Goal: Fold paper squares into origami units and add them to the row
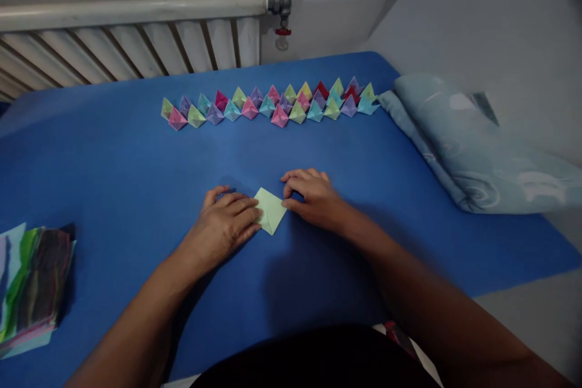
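Observation:
A folded pale green paper square (271, 212) lies on the blue surface (218, 163), turned so that its corners point up, down and sideways. My left hand (227, 218) rests palm down over its left corner, fingers spread and fingertips pressing on the paper. At the right corner, my right hand (311, 194) touches the edge with its thumb, while the other fingers are curled and apart from the thumb, holding nothing.
Rows of small folded paper pieces (279, 115) in many colours stand along the far side. A stack of coloured paper (40, 279) lies at left, a folded grey-blue blanket (468, 151) at right. Behind are a white radiator (136, 51) and a valve (284, 6).

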{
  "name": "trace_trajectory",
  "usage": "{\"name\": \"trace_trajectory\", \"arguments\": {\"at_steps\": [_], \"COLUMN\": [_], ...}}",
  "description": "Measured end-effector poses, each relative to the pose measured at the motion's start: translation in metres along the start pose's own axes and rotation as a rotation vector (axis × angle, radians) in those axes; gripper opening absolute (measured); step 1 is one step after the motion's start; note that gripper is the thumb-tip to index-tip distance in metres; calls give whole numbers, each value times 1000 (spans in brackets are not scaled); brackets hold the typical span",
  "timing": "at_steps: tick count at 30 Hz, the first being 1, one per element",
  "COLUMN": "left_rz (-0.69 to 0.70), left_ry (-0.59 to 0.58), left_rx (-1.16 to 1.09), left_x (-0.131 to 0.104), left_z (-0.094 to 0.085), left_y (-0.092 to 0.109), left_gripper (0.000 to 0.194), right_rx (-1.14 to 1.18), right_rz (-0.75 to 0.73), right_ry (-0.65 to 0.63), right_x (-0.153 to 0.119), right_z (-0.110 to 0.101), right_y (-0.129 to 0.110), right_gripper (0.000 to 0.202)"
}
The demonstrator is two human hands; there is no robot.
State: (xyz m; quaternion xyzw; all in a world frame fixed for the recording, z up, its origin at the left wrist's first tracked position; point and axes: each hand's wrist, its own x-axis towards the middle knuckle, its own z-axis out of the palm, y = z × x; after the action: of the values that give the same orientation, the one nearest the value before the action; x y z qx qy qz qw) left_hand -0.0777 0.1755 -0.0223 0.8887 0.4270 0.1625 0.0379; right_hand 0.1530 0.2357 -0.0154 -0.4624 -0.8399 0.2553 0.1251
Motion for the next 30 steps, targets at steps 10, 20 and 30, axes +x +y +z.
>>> {"name": "trace_trajectory", "arguments": {"at_steps": [10,20,30], "left_rz": [27,34,9], "left_ry": [29,50,41], "left_rx": [-6,6,-10], "left_x": [1,2,2], "left_z": [0,0,0], "left_y": [0,-1,1], "left_gripper": [16,15,16], "right_rx": [-3,9,2], "right_rz": [-6,-2,-15], "right_ry": [1,12,33], "right_x": [0,0,0], "right_z": [0,0,2], "right_y": [-1,-1,0], "right_gripper": [5,5,6]}}
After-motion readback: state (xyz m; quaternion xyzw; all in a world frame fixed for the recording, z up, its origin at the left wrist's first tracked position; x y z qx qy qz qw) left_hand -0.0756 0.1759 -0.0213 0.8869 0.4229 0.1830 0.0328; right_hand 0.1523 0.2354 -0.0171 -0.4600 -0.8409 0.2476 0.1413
